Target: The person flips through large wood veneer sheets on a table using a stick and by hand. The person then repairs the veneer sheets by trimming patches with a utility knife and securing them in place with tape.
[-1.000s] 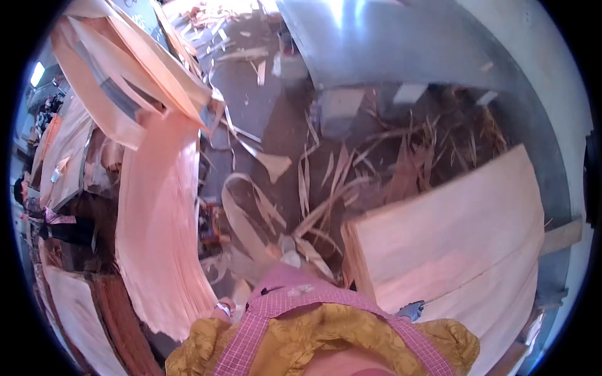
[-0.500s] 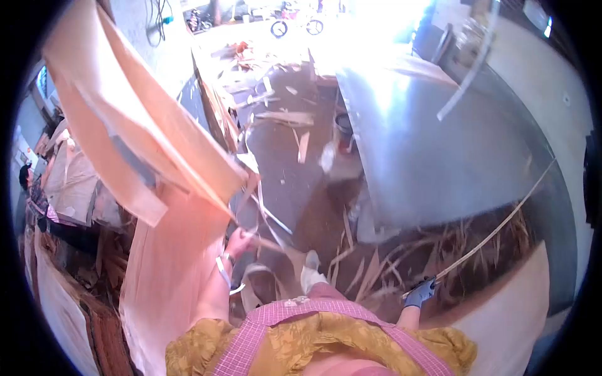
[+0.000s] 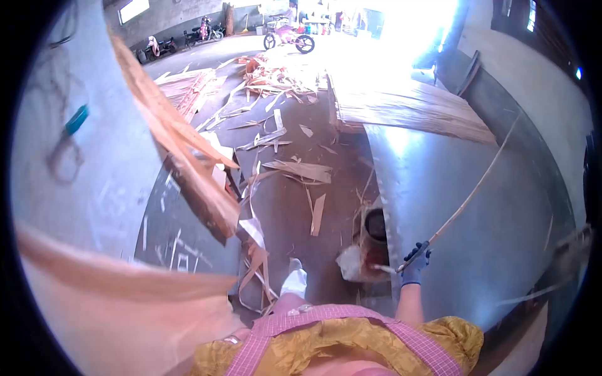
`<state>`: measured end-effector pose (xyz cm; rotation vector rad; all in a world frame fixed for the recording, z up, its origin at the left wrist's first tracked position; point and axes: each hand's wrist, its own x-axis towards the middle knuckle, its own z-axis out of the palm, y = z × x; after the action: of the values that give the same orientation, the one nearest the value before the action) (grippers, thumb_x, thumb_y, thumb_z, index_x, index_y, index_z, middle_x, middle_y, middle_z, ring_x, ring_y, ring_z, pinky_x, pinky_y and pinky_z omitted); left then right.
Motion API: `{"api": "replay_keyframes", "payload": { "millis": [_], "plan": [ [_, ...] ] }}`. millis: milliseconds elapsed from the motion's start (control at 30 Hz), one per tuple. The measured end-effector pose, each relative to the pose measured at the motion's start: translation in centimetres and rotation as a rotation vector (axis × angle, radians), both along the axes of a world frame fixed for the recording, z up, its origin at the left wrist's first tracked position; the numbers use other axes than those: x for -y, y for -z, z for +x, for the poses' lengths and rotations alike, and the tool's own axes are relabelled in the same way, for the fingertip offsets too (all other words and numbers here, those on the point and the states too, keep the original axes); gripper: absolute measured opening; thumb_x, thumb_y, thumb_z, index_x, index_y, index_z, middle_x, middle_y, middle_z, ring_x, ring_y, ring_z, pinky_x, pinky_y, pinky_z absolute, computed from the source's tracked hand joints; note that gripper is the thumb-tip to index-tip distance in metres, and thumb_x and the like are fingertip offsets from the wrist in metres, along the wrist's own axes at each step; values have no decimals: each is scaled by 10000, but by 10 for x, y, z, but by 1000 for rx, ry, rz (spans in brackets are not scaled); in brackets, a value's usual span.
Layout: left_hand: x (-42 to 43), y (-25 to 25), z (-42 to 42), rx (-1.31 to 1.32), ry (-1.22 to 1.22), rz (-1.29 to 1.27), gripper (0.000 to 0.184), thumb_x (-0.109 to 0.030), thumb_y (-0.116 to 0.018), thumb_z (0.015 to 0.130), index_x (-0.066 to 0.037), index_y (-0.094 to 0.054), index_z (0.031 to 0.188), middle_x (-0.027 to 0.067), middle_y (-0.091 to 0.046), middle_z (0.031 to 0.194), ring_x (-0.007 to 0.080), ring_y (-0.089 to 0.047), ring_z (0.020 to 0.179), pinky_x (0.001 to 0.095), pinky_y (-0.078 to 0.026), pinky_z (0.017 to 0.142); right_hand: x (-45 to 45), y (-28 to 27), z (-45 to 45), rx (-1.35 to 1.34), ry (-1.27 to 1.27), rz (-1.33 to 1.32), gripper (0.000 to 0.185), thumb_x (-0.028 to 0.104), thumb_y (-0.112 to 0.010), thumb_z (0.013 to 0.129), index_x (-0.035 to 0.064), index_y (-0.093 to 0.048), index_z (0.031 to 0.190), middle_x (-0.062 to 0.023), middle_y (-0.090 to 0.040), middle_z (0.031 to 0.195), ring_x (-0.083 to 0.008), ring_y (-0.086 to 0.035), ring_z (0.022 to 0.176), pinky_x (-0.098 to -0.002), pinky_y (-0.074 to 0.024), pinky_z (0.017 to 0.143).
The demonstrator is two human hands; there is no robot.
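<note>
My right hand (image 3: 415, 266), in a grey-blue glove with dark fingers, is closed around a long thin wooden stick (image 3: 467, 203). The stick slants up to the right over the smooth grey tabletop (image 3: 433, 188); its lower end pokes out left of the glove. Low at the left, my left hand (image 3: 241, 332) is at the edge of a large pale wood veneer sheet (image 3: 125, 297). The sheet stretches to the left and seems gripped there, though my fingers are mostly hidden. A band circles my left wrist.
Veneer scraps (image 3: 301, 169) and strips litter the floor, with a scrap heap (image 3: 269, 75) farther off. A veneer stack (image 3: 407, 109) lies at the table's far end. Beside the table stands a dark bucket (image 3: 376, 224). Folded veneer (image 3: 188, 169) leans at left; a pink bicycle (image 3: 288, 39) is beyond.
The view has swung up and forward. My right hand with the stick has moved from below the table's near edge to over its surface. The veneer sheet at left has dropped lower beside me.
</note>
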<state>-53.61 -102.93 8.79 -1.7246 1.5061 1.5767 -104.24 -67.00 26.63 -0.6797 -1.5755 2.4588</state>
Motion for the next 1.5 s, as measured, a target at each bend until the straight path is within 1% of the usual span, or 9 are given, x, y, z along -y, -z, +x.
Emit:
{"api": "replay_keyframes", "payload": {
  "millis": [333, 433, 567, 767, 900, 1067, 1133, 1367, 1500],
  "plan": [
    [411, -40, -434, -572, -134, -194, 113, 21, -586, 811, -33, -503, 758, 101, -574, 598, 205, -561, 458, 367, -523, 437, 202, -23, -276, -34, 27, -13, 348, 443, -623, 902, 100, -603, 846, 41, -448, 516, -91, -400, 362, -269, -343, 325],
    [541, -104, -616, -601, -30, -302, 146, -69, -458, 957, -78, -322, 1012, 126, -610, 671, 203, -585, 456, 295, -422, 349, 273, -34, -342, -21, 62, 10, 323, 412, -626, 904, 95, -604, 842, 42, -442, 506, -83, -399, 364, -262, -340, 324],
    [684, -167, -825, -934, -510, -590, 218, -61, -559, 923, -86, -356, 998, 73, -552, 700, 141, -539, 489, 263, -432, 393, 362, -9, -463, -41, 34, 0, 308, 395, -632, 904, 98, -601, 831, 39, -452, 519, -89, -410, 374, -263, -351, 332],
    [869, -201, -1046, -564, 258, -1150, 845, -165, -740, 788, -36, -205, 1429, 138, -597, 854, 288, -608, 804, 376, -511, 811, 512, 3, -648, 101, 105, 41, 255, 337, -615, 924, 116, -592, 801, 20, -492, 548, -100, -454, 381, -268, -378, 335],
    [933, -223, -1156, -285, 712, -1373, 922, -252, -726, 784, -95, -159, 1494, 125, -584, 836, 245, -593, 715, 362, -538, 689, 588, 43, -728, 285, 200, 319, 265, 327, -599, 933, 116, -538, 784, -1, -526, 559, -115, -465, 375, -275, -365, 333],
    [977, -186, -1346, -506, 855, -596, 805, -305, -719, 791, -48, -289, 1421, 105, -580, 822, 157, -548, 533, 293, -445, 391, 681, 81, -808, 425, 146, 318, 291, 357, -586, 934, 127, -522, 767, 21, -484, 540, -105, -456, 393, -286, -352, 344],
    [1004, -77, -1445, -607, 1143, -480, 684, -305, -715, 836, -73, -374, 1381, 107, -640, 1061, 122, -597, 778, 263, -462, 508, 721, 103, -841, 478, 211, 435, 287, 359, -576, 942, 133, -528, 773, 25, -486, 543, -99, -449, 395, -281, -345, 343],
    [751, -105, -1541, -536, 1331, 766, 883, -365, -729, 844, -66, -214, 1497, 167, -459, 1362, 228, -464, 1245, 365, -401, 1024, 883, 130, -947, 308, 56, 397, 428, 396, -535, 974, 23, -598, 1175, -62, -672, 890, -176, -582, 751, -337, -491, 706],
    [712, -35, -1598, -380, 1249, 571, 325, -359, -641, 917, -47, -570, 976, -36, -508, 655, 58, -472, 468, 228, -388, 419, 888, 208, -1022, 422, 98, 853, 546, 466, -565, 933, 5, -562, 1224, -141, -643, 1015, -283, -616, 936, -410, -494, 836]
  ]
}}
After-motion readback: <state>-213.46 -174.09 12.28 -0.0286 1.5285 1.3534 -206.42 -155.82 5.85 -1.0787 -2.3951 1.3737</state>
